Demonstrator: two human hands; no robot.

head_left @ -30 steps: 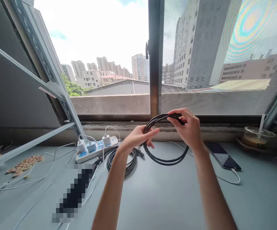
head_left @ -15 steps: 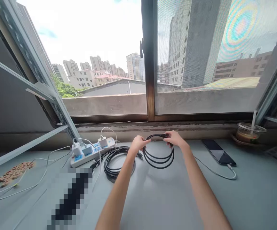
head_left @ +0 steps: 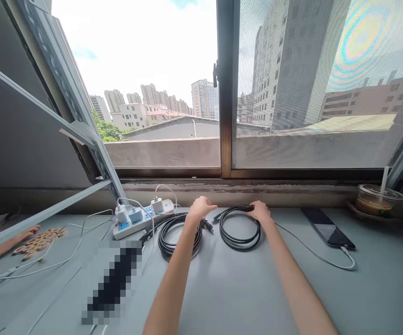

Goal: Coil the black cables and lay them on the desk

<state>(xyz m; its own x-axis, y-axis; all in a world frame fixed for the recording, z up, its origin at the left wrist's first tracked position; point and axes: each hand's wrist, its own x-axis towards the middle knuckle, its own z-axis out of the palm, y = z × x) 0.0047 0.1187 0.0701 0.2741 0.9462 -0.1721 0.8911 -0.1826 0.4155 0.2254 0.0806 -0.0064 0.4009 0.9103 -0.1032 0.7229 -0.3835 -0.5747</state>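
A small coil of black cable (head_left: 240, 245) lies on the grey table, its loops gathered near the window sill. My right hand (head_left: 259, 212) has its fingers closed on the far right part of this coil, by the dark cable end. My left hand (head_left: 201, 208) is off the coil, a little to its left, fingers stretched out with nothing in them. Beneath and beside my left forearm rests a larger coil of black cable (head_left: 163, 243), partly hidden by that arm. A dark plug (head_left: 207, 226) sticks out at its right side.
A white power strip (head_left: 142, 224) with chargers stands at the back left. At right are a phone (head_left: 329, 228) on a white cord and a plastic cup (head_left: 376, 200) with a straw. Another person's hand (head_left: 27, 234) is beside small wooden pieces (head_left: 41, 242) at far left.
The small cable coil has come down onto the table. My left hand has let go of it and drawn away left. Another person's arm has appeared at far left. The view has shifted slightly.
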